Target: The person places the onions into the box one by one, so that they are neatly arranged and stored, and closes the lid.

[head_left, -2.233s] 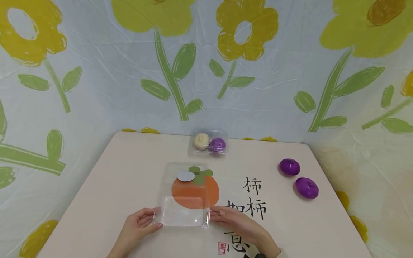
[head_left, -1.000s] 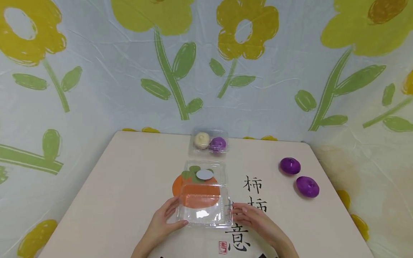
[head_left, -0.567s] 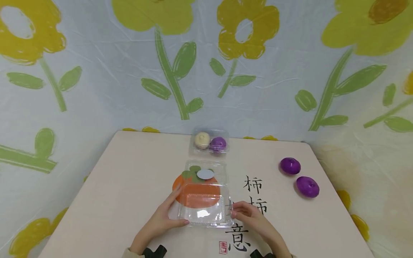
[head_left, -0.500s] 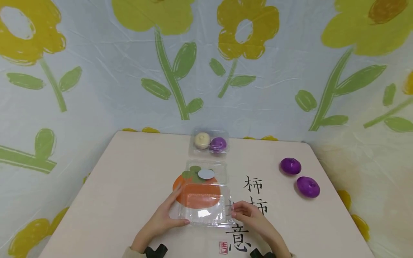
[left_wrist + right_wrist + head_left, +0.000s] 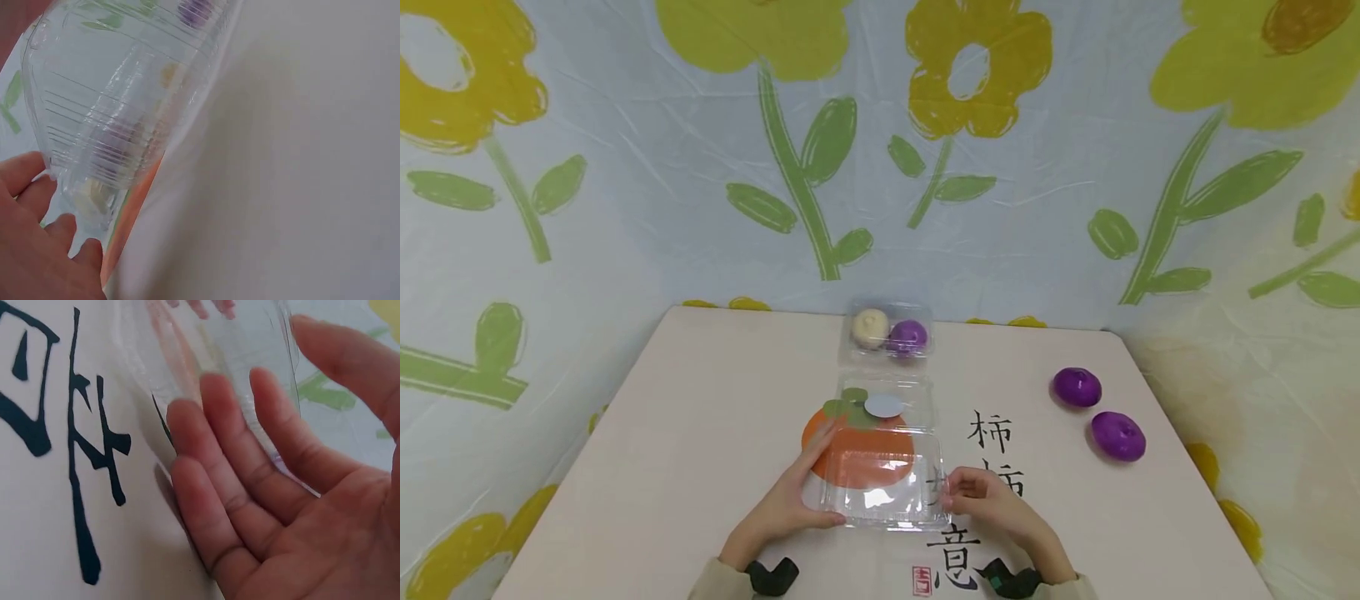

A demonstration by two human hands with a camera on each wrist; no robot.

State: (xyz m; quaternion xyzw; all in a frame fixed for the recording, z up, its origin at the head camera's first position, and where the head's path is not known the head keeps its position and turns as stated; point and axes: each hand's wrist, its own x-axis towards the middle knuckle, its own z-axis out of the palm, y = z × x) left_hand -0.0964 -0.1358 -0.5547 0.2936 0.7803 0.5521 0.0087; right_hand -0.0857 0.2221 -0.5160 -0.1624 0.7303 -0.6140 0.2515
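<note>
Head view: a clear hinged container [image 5: 887,479] is laid out unfolded on the near middle of the counter [image 5: 715,400], its lid [image 5: 921,407] with a white oval label [image 5: 883,406] folded away to the far side. Its right edge is pinched by the right hand [image 5: 992,502]; its left edge is touched by the left hand [image 5: 781,504], whose fingers are spread rather than curled. At the far edge, a cream round piece [image 5: 870,328] and a purple round piece [image 5: 908,338] are held in a smaller clear box [image 5: 928,312]. At right, two loose purple pieces, one farther [image 5: 1077,387] and one nearer [image 5: 1117,437], are left untouched. The placing of the container is judged to be almost done; nothing is seen inside it, and its lid is yet to be folded over.

Left wrist view: the ribbed plastic is met by the left fingertips, with the smaller box's contents glimpsed through it.

Right wrist view: the container's edge is caught between right thumb and fingers beside black brushed characters [image 5: 75,450]; how firmly it is gripped cannot be told.
</note>
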